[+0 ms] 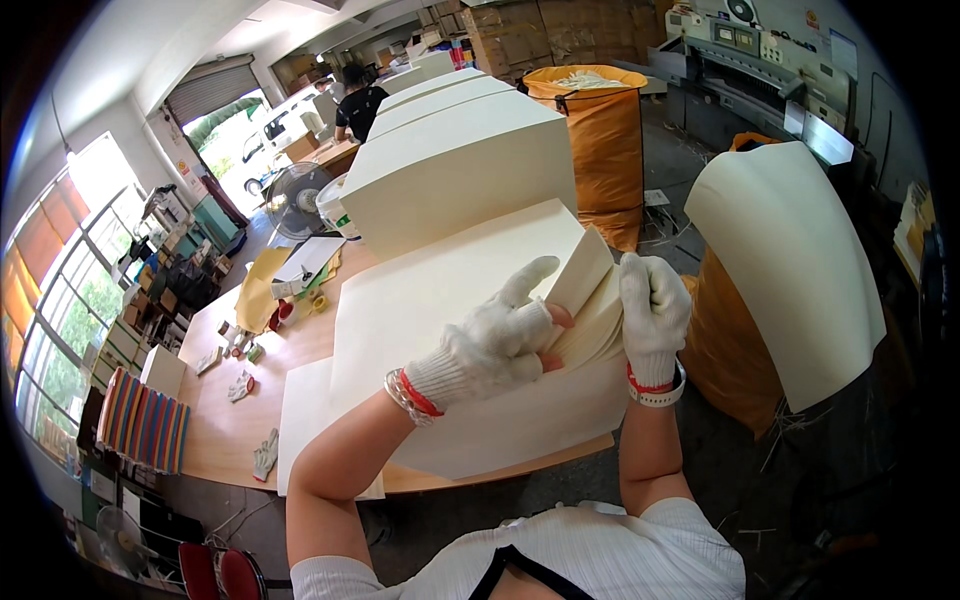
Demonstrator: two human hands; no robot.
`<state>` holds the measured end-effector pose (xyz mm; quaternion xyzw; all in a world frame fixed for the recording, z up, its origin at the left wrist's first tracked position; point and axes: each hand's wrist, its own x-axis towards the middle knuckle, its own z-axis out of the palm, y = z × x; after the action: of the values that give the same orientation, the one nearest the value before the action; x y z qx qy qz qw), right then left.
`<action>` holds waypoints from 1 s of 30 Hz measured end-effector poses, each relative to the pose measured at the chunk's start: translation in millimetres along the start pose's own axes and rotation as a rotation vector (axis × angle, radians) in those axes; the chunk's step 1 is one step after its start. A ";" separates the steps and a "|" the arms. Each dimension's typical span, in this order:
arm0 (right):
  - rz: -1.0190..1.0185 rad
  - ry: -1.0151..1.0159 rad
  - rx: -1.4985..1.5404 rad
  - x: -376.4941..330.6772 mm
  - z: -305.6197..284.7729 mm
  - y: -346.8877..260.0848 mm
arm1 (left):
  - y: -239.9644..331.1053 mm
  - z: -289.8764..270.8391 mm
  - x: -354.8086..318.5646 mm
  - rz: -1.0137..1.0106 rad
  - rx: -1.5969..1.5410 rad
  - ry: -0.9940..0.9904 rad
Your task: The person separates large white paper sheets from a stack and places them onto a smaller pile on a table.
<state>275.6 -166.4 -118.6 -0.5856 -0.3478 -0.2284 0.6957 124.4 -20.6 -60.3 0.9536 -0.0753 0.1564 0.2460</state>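
"How's the paper (420,285)?"
"Creamy white, smooth, its right corner curled and fanned, on the table (220,425)."
"Hands?"
"Two: left (495,340) spread against the fan, right (655,305) closed on its edge."
"Orange bags (607,170)?"
"Two."

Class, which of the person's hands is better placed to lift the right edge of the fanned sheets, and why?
Probably the right hand: it is curled at that edge of the fanned sheets. The left hand reaches across from the left, its bare fingertips farther inward.
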 end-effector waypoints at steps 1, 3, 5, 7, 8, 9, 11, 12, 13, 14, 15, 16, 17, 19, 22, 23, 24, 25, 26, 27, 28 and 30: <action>0.003 -0.004 0.002 -0.3 -0.2 -0.2 | 0.6 1.0 -0.2 0.013 -0.008 0.023; 0.008 -0.020 0.035 -1.2 -2.0 1.0 | -1.3 2.8 -0.4 0.037 -0.039 0.047; 0.013 -0.026 0.055 -1.7 -2.0 1.4 | -5.8 4.3 -1.0 0.053 -0.078 0.047; 0.015 -0.022 0.061 -2.0 -0.4 0.9 | -1.7 3.2 0.5 0.123 0.071 0.047; 0.006 -0.011 0.052 -2.0 -0.2 1.1 | -0.5 2.9 1.8 0.158 0.143 0.047; -0.004 0.000 0.043 -1.7 0.0 1.5 | -1.4 1.9 2.6 0.145 0.107 0.023; -0.008 0.013 0.029 -1.4 0.2 2.4 | -3.5 -1.0 3.0 0.115 0.037 -0.025; -0.003 0.014 0.024 -1.4 0.3 2.9 | -2.1 -1.0 1.5 0.087 0.045 -0.017; 0.003 0.016 0.019 -1.3 0.2 3.1 | 0.4 -0.5 -1.0 0.059 0.053 -0.009; 0.000 0.020 0.025 -1.1 0.5 2.5 | 1.9 -0.3 -2.2 0.030 0.061 -0.001; -0.003 0.023 0.032 -0.9 1.1 1.3 | -2.9 2.0 -2.3 0.060 0.051 0.026; -0.007 0.027 0.038 -0.8 1.4 0.3 | -12.2 6.5 -2.3 0.090 0.041 0.054; -0.010 0.026 0.035 -1.0 1.0 0.3 | -12.9 8.0 -1.6 0.088 0.033 0.073; -0.018 0.025 0.029 -1.6 0.2 0.5 | -5.6 8.5 -0.6 0.048 0.023 0.103; 0.000 -0.002 0.080 -2.3 -1.3 3.7 | -2.1 7.4 -0.8 0.045 0.011 0.098; -0.003 0.006 0.072 -2.3 -0.4 2.4 | -2.7 6.8 -1.3 0.060 0.007 0.089; -0.005 0.014 0.065 -2.3 1.2 0.0 | -1.1 4.6 -0.2 0.095 0.048 0.065; -0.007 0.021 0.058 -2.2 2.2 -1.3 | 1.9 1.0 2.2 0.129 0.090 0.041; -0.010 0.027 0.050 -2.3 1.9 0.0 | 3.2 -0.9 3.5 0.165 0.130 0.016; -0.014 0.033 0.042 -2.4 1.6 2.5 | 1.3 -1.3 2.9 0.118 0.083 -0.006; -0.017 0.039 0.033 -2.5 1.3 3.9 | -2.1 -1.4 1.9 0.071 0.036 -0.028; 0.010 0.040 0.030 -2.6 1.2 1.4 | -3.2 -0.8 -0.3 0.029 -0.008 -0.021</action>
<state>274.7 -165.2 -121.4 -0.5721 -0.3345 -0.2313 0.7123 124.6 -17.4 -61.2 0.9530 -0.0924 0.1497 0.2466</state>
